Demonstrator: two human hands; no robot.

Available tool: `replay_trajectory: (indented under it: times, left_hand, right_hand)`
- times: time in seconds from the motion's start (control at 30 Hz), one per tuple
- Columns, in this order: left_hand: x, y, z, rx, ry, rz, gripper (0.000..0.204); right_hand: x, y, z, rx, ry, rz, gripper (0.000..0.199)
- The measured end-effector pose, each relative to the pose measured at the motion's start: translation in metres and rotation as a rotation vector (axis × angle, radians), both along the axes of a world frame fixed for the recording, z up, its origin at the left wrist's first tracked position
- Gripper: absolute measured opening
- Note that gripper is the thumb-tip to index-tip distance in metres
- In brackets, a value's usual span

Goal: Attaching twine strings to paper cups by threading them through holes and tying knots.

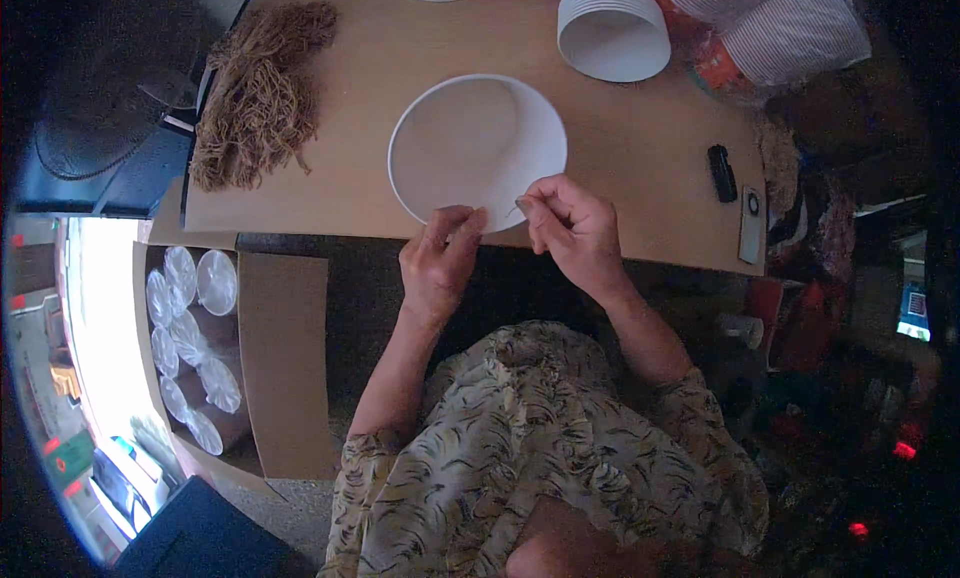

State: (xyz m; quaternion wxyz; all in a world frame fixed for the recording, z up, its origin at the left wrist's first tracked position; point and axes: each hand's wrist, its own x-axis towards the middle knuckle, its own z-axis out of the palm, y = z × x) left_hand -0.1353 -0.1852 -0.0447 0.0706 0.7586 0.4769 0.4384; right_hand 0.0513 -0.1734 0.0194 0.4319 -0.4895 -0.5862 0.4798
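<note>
A round white paper bowl (535, 143) sits on the tan table in front of me, its open side facing up. My left hand (440, 258) is closed at the bowl's near rim, thumb and fingers pinching the edge. Just right of it, my right hand (575, 228) is closed in a pinch at the near right rim. A thin, light sliver shows at its fingertips, too small to name. A bundle of brown twine strands (262, 98) lies at the table's left side, out of reach of both hands.
Stacked white bowls (612, 38) lie at the back, with plastic-wrapped stacks (795, 38) to their right. A black tool (721, 173) and a pale flat strip (749, 223) rest near the right edge. An open carton (285, 363) with several plastic-wrapped round things stands at lower left.
</note>
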Motion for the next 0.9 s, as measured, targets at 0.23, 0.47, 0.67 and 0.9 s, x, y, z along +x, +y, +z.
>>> replay_trajectory:
  times: [0.23, 0.47, 0.67, 0.9]
  left_hand:
    - [0.000, -0.003, 0.002, -0.024, -0.002, 0.000, 0.032]
    - [0.002, -0.001, 0.009, -0.072, -0.146, -0.003, 0.033]
    - [-0.012, 0.011, 0.034, -0.287, -0.395, -0.106, 0.021]
    - [-0.036, 0.039, 0.066, -0.725, -0.674, -0.315, 0.026]
  right_hand:
    - [-0.003, -0.001, -0.004, -0.070, -0.006, -0.023, 0.011]
    - [0.002, -0.001, 0.003, 0.417, -0.267, -0.164, 0.009]
    - [-0.002, 0.036, 0.020, 0.824, -0.497, 0.007, 0.018]
    - [-0.027, 0.082, 0.030, 0.928, -0.507, 0.159, 0.020]
